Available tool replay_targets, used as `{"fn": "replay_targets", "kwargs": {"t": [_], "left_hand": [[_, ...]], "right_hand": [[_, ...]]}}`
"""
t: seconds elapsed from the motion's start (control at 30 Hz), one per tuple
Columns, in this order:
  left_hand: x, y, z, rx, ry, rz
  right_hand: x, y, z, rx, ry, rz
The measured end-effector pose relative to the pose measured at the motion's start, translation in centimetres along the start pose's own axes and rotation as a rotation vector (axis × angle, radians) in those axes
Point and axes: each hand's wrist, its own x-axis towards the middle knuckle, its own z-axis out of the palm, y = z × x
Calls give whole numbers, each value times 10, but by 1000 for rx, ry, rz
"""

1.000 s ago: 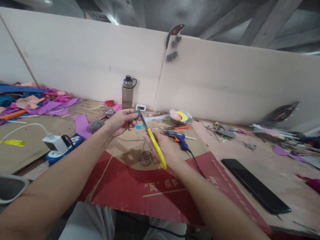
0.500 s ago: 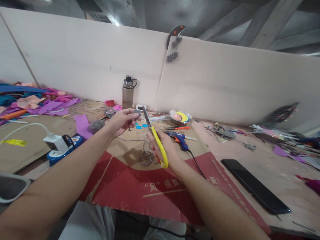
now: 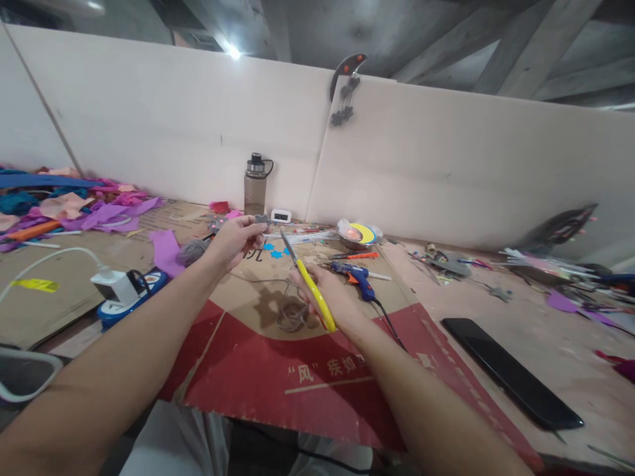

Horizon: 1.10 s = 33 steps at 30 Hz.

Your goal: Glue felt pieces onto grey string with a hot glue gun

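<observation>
Between the thumb and fingers of my left hand is a small grey flower-shaped piece. My right hand grips yellow-handled scissors, whose blades point up and away, apart from the grey piece. Below the hands, a loose coil of grey yarn lies on the cardboard. Small blue flower cutouts rest on the board just beyond the scissors. A ball of grey yarn sits behind my left wrist.
A blue glue gun lies right of my right hand, near a black phone. At the back stand a bottle and a bowl. A power strip with a charger and purple scraps lie left.
My left hand has shifted slightly left with the grey piece, away from the scissors. The scissors have tipped lower and their blades now look closer together.
</observation>
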Motion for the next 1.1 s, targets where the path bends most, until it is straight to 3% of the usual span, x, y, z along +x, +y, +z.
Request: {"fn": "replay_targets", "kwargs": {"t": [0.1, 0.17, 0.33, 0.43, 0.63, 0.8, 1.0, 1.1], "left_hand": [[5, 2, -9, 61, 59, 28], [7, 6, -16, 86, 107, 53], [13, 13, -30, 79, 246, 74], [16, 10, -31, 51, 272, 93], [16, 2, -21, -139, 251, 22], [5, -6, -3, -91, 177, -9], [-26, -18, 37, 230, -161, -94], [-38, -25, 52, 211, -264, -151]], "right_hand": [[-4, -5, -7, -313, 56, -87], [-11, -12, -7, -417, 9, -108], [-38, -30, 11, -426, -237, -198], [-55, -40, 24, -456, -371, -297], [-66, -48, 38, -533, -373, -556], [-42, -36, 28, -255, -187, -424], [-2, -13, -4, 36, 355, -220], [10, 2, -9, 72, 331, -139]]}}
